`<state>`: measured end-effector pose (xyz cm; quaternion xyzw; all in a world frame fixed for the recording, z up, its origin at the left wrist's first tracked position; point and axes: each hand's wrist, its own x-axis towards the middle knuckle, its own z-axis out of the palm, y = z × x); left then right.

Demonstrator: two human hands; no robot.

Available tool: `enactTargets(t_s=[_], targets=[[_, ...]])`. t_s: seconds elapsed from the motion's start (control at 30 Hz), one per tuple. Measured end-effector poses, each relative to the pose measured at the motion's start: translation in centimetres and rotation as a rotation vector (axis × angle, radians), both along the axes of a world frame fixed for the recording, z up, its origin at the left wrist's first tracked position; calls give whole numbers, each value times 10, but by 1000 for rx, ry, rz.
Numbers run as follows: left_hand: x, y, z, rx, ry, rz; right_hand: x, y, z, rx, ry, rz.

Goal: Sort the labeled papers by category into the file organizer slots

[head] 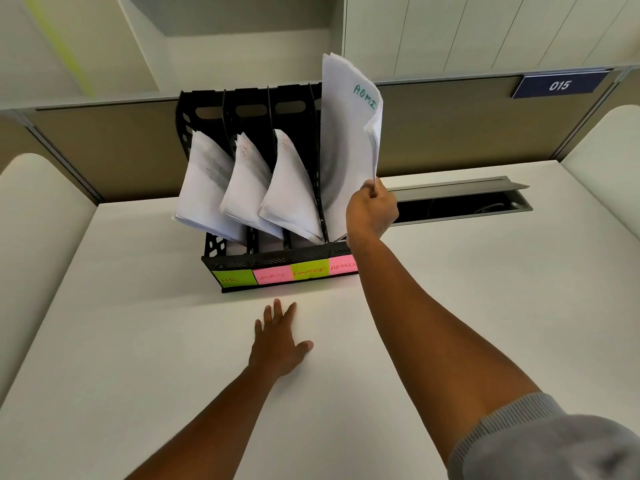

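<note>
Here, papers (346, 140) above right-hand grip (372, 211).

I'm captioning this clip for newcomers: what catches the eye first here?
The right hand pinching a tall white paper stack marked ADMI, standing in the rightmost slot of the black plastic file organizer. Next, its green and pink sticky labels along the front, and the left hand flat on the white desk.

Two bare forearms reach into view with nothing worn at the wrists or on the fingers of the left hand (277, 344) or right hand (371, 209), and the right upper arm carries a short grey knit sleeve (540, 441) with a ribbed hem.
</note>
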<state>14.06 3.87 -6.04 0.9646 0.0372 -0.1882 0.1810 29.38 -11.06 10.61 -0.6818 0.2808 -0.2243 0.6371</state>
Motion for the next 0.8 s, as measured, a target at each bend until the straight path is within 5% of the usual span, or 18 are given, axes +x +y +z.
enactTargets(t_s=[0.17,0.47,0.8], targets=[[-1,0,1,-6,-6,-2,-5,-5,-33,177,126,62],[-3,2,1,15,-5,-23,0,-15,-41,-205,314,285],[3,-2,26,35,80,-1,-39,-19,-40,-418,38,301]])
